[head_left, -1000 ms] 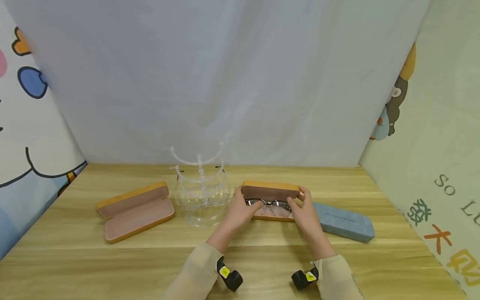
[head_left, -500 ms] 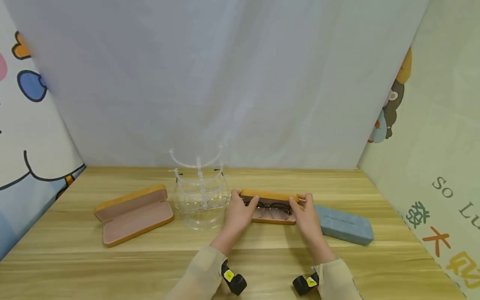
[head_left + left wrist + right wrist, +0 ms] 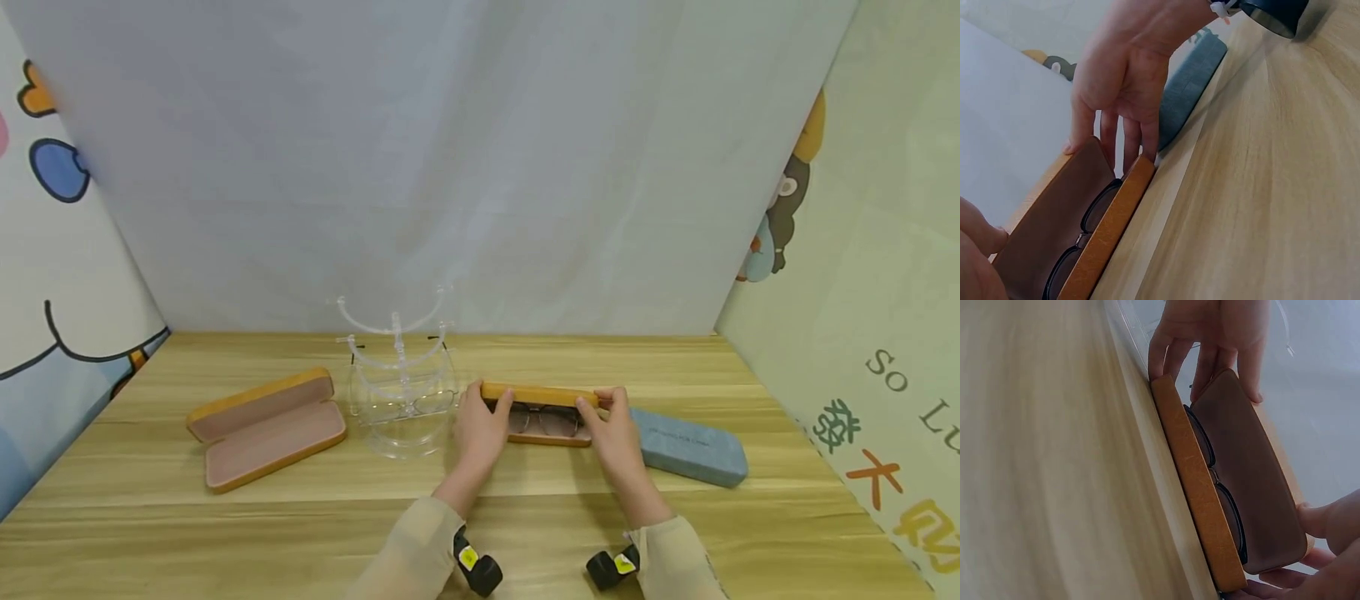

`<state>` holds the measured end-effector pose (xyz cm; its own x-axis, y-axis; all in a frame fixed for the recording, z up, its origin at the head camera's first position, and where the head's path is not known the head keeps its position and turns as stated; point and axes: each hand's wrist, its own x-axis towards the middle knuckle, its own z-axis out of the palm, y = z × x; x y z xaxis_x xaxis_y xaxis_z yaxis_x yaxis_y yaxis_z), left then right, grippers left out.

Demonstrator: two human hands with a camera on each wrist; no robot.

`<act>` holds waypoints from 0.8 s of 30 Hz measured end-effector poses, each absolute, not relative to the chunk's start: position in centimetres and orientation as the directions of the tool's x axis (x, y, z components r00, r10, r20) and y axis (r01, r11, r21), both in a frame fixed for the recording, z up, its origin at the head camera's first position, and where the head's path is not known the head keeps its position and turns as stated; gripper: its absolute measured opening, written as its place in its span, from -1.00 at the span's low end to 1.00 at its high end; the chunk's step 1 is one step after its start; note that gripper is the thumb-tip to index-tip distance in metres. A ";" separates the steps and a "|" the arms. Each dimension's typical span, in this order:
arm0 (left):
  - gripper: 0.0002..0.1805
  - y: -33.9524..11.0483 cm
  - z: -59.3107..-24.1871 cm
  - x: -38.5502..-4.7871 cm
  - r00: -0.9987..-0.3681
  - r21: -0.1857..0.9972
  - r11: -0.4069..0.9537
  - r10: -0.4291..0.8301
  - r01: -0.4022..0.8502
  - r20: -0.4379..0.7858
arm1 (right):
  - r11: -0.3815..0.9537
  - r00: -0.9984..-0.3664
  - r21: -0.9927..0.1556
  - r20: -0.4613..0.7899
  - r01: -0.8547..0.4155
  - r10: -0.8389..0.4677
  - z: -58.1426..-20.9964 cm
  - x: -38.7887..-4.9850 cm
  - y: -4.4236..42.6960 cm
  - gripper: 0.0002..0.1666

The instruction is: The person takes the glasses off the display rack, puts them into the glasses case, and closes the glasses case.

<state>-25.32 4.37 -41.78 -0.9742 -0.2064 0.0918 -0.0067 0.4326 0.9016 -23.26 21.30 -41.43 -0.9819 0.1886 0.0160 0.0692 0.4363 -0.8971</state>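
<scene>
Bending at the wrists, both arms reach forward in the head view, and the left hand and right hand take opposite ends of an orange glasses case. Each thumb lies on the front of its partly lowered lid, with fingers wrapped around the ends, so both hands grip it. The case sits on the wooden table, a pair of dark-rimmed glasses inside. Counted in all: three cases, namely this one, a second orange case standing open at the left and one closed blue case just beside the right hand; two pairs of glasses, the other being thin-framed glasses on the one clear stand.

Looking from the left wrist, the right hand comes down from above, its thumb on the lid's edge and its other fingers slightly apart down the end of the case. Only part of the left hand shows, a thumb tip against the lid; its other fingers I cannot make out here.

From the right wrist, the left hand has its thumb on the lid and its fingers spread at the far end. The right hand's thumb presses the lid at the near end, fingers below it. One black rim with two lenses shows between lid and base.
</scene>
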 end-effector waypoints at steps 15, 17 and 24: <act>-0.34 4.2 -42.4 -25.0 -0.976 0.937 0.348 -0.207 -0.015 0.062 | 0.460 -0.980 -0.877 -0.058 0.141 0.190 -41.4 -23.2 21.6 -0.35; -0.34 4.2 -42.4 -25.1 -0.977 0.940 0.341 -0.206 -0.013 0.061 | 0.465 -0.981 -0.874 -0.057 0.140 0.188 -41.3 -23.2 21.6 -0.37; -0.35 4.1 -42.4 -24.9 -0.979 0.944 0.330 -0.195 -0.016 0.052 | 0.441 -0.980 -0.884 -0.081 0.154 0.180 -41.0 -23.2 21.6 -0.38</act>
<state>-24.89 4.07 -42.40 -0.9794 -0.1950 0.0515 -0.0161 0.3304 0.9437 -23.20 21.61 -41.04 -0.9802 0.1804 -0.0811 0.1542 0.4407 -0.8843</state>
